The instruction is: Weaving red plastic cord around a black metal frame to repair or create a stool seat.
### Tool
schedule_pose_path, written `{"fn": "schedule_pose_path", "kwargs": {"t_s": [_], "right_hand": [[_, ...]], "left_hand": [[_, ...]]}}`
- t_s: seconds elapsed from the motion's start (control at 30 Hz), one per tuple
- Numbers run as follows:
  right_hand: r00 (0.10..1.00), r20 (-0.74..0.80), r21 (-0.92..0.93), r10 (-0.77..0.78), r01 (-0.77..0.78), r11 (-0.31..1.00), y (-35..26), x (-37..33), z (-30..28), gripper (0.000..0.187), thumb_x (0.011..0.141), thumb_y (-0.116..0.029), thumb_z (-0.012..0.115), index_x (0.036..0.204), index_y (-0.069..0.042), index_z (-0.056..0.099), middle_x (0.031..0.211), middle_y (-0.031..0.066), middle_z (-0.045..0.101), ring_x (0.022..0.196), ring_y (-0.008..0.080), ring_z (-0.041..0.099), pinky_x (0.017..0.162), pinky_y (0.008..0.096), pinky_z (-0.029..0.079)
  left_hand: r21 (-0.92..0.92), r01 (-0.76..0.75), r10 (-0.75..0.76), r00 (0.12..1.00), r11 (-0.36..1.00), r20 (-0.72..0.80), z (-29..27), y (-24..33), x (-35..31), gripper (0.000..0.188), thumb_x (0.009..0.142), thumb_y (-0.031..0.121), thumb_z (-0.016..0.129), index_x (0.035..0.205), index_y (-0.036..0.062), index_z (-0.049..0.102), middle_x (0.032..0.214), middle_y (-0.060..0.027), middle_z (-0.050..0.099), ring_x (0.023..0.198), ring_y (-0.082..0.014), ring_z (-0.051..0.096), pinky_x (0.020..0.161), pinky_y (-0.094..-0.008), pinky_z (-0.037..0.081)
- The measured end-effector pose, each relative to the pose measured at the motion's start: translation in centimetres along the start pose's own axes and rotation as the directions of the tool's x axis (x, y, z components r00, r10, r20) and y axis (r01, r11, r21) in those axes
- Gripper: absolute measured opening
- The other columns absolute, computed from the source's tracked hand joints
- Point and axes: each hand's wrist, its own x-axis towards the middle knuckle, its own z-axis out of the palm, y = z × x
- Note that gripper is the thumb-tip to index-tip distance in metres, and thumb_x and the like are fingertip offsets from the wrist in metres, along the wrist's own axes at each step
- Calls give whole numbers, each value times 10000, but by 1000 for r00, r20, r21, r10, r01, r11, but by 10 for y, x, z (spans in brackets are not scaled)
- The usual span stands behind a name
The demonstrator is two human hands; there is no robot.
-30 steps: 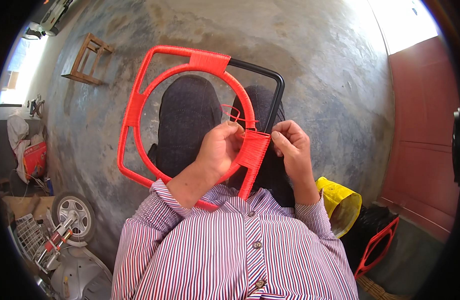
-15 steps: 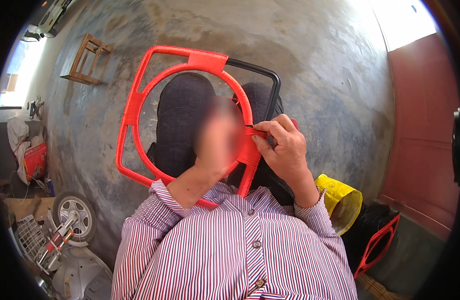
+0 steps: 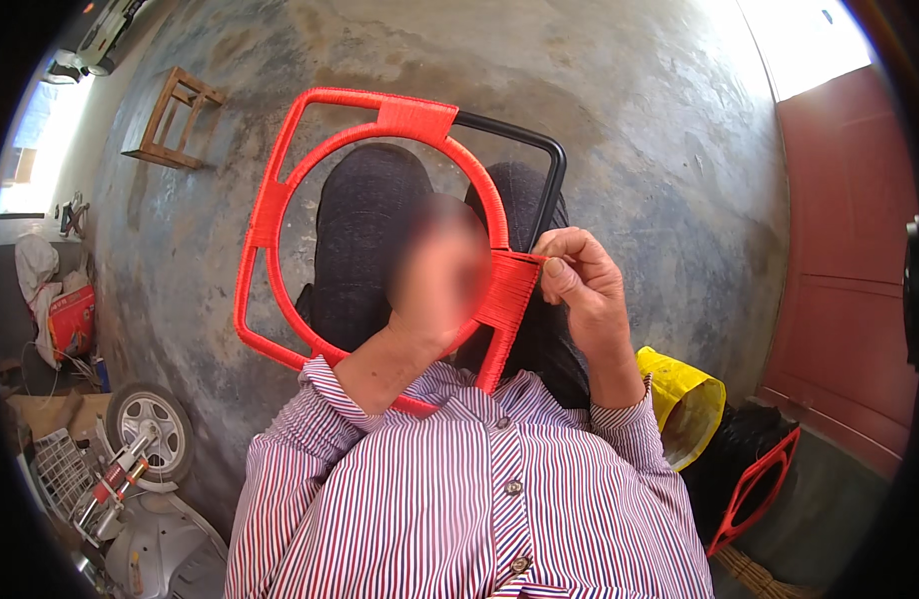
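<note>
Over my knees lies a frame (image 3: 265, 217), a square bar joined to an inner ring, mostly wound in red cord. Its far right corner is a bare black bar (image 3: 557, 165). At the right side, a red wrapped band (image 3: 509, 290) spans ring and outer bar. My right hand (image 3: 586, 280) is closed in a pinch on a red cord (image 3: 531, 258), drawn out taut from the band's far end. My left hand (image 3: 441, 280) is at the ring's inner right side, by that band; a blur hides its fingers, so its grip is unclear.
A wooden stool (image 3: 175, 120) stands on the concrete floor at the far left. A motor scooter's wheel (image 3: 150, 434) is at lower left. A yellow container (image 3: 684, 399) stands to my right, near another red frame (image 3: 754, 494). Beyond is a red door (image 3: 844, 270).
My right hand has moved a little right, away from the band, drawing the cord out with it. The left hand stays in about the same place.
</note>
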Motion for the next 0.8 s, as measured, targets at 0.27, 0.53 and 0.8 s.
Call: {"fn": "schedule_pose_path", "kwargs": {"t_s": [0.27,0.53,0.8], "right_hand": [[998,-23,505,61,-41,862,4,-1,-3,220,909,-85,621,1112,-24,561,924,86,621,614,74,435,547,211,357],[985,-172,512,9,82,855,13,-11,-17,195,857,-127,662,999,6,675,1016,129,656,690,115,500,582,262,409],[920,-329,427,215,-59,902,8,-13,-21,170,876,-113,650,995,-5,706,882,61,675,658,90,519,552,224,403]], "left_hand": [[-22,11,-11,1000,1000,12,0,1,0,95,932,172,527,921,91,575,901,-16,617,827,-106,539,698,-306,479],[-47,-7,9,999,999,42,0,1,-1,68,919,151,529,942,99,566,915,-15,622,812,-105,544,699,-297,478],[-20,7,-7,1000,1000,9,2,3,-2,73,922,162,516,932,100,553,891,-15,621,788,-104,548,704,-297,476]]}}
